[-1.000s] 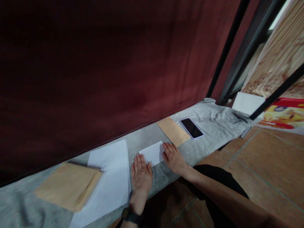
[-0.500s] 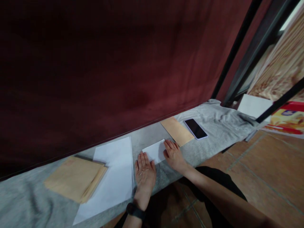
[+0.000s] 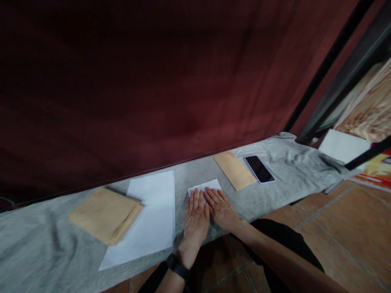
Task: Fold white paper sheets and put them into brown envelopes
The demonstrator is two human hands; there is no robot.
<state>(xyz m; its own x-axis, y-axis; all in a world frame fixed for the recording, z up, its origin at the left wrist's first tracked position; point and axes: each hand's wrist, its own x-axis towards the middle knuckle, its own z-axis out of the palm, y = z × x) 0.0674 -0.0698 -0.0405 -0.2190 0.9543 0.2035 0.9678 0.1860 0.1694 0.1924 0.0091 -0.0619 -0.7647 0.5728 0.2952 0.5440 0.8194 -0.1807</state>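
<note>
A small folded sheet of white paper [image 3: 205,185] lies on the grey cloth, its near part covered by my hands. My left hand [image 3: 197,215] rests flat on its left half, fingers stretched out; a dark band circles the wrist. Pressed flat beside it, my right hand [image 3: 222,209] covers the right half, with its fingers extended and nearly touching the left hand. Just to the right of the folded paper is a single brown envelope [image 3: 235,171]. Left of my hands lies a stack of large white sheets [image 3: 155,215].
A pile of brown envelopes [image 3: 105,213] overlaps the left side of the white sheets. A smartphone [image 3: 259,169] lies right of the single envelope. Grey cloth [image 3: 287,175] covers the narrow surface, with a dark red curtain-like backdrop [image 3: 171,101] behind and black bars [image 3: 330,65] at right.
My hands have moved together over the folded paper, from its two ends to its middle, and now cover more of it. The whole view has shifted slightly.
</note>
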